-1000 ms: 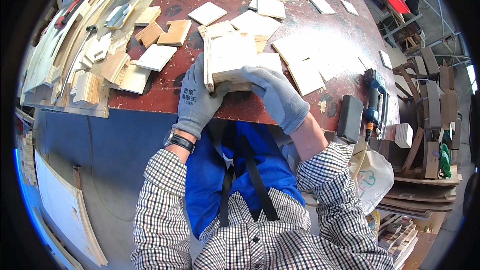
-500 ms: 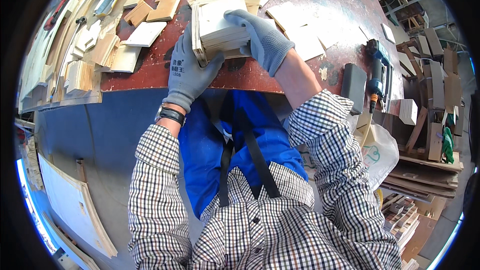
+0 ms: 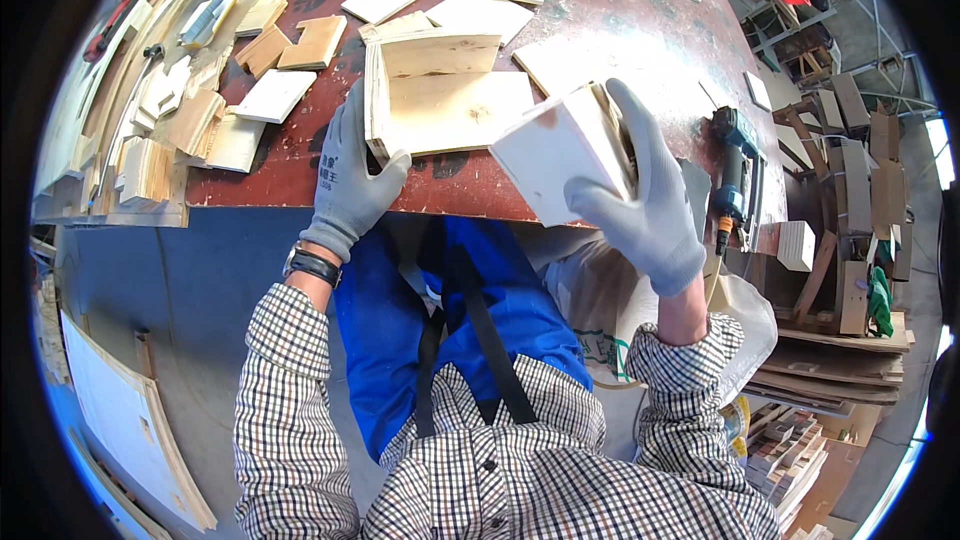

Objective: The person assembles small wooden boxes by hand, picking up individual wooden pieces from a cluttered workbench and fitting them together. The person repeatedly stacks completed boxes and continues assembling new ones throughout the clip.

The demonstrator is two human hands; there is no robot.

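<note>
My left hand (image 3: pixel 357 180), in a grey coated glove, grips the left side of an open plywood box piece (image 3: pixel 460 105). Its thumb shows at the near corner while the fingers run along the outside. The piece has a base with upright boards at its left and back. To the right, my gloved right hand (image 3: pixel 645 205) clasps a stack of square plywood boards (image 3: pixel 560 160) between thumb and fingers. These boards are tilted over the table's front edge, apart from the box piece.
Loose plywood squares (image 3: pixel 380 0) are scattered over the dark red table (image 3: pixel 300 175). A blue-black air nailer (image 3: pixel 735 165) lies at the right edge. Wood offcuts (image 3: pixel 150 170) crowd the left bench. Boards (image 3: pixel 840 370) are stacked beyond the table's right side.
My right hand has lifted the stack of boards out of the box piece and moved right and nearer. My left hand still holds the box piece, whose inside now shows.
</note>
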